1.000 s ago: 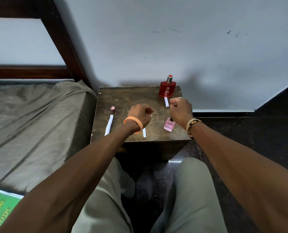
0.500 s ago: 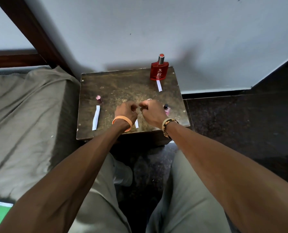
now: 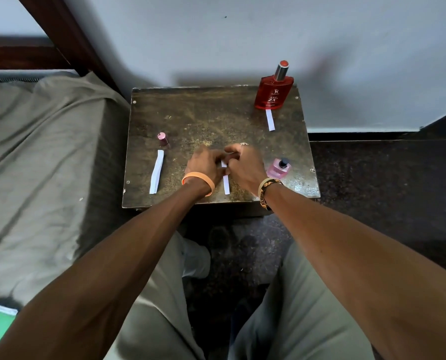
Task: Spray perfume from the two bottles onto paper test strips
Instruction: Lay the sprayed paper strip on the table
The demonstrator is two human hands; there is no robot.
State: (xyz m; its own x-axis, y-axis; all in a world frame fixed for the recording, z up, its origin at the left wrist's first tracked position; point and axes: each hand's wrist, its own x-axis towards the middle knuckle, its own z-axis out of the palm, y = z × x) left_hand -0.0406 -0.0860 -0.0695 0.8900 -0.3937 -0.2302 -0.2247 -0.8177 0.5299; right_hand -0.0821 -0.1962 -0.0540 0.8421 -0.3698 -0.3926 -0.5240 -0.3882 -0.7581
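Observation:
A tall red perfume bottle (image 3: 273, 93) stands at the back right of a small worn wooden table (image 3: 206, 118), with a short white paper strip (image 3: 270, 120) in front of it. A small pink bottle (image 3: 278, 168) with a dark sprayer stands uncapped at the front right. Its pink cap (image 3: 162, 139) stands at the left, above a longer strip (image 3: 156, 171). A third strip (image 3: 226, 183) lies at the front middle. My left hand (image 3: 203, 165) and my right hand (image 3: 245, 165) meet over its far end, fingers curled and pinching it. That end is mostly hidden.
A bed with a grey-green sheet (image 3: 40, 157) borders the table on the left, and a dark wooden bed frame (image 3: 68, 40) rises behind it. A pale wall runs behind the table. Dark floor (image 3: 385, 190) lies to the right. My knees are below the table's front edge.
My hands were apart and raised as loose fists; they have come together and lowered onto the far end of the middle strip. The view has tilted down.

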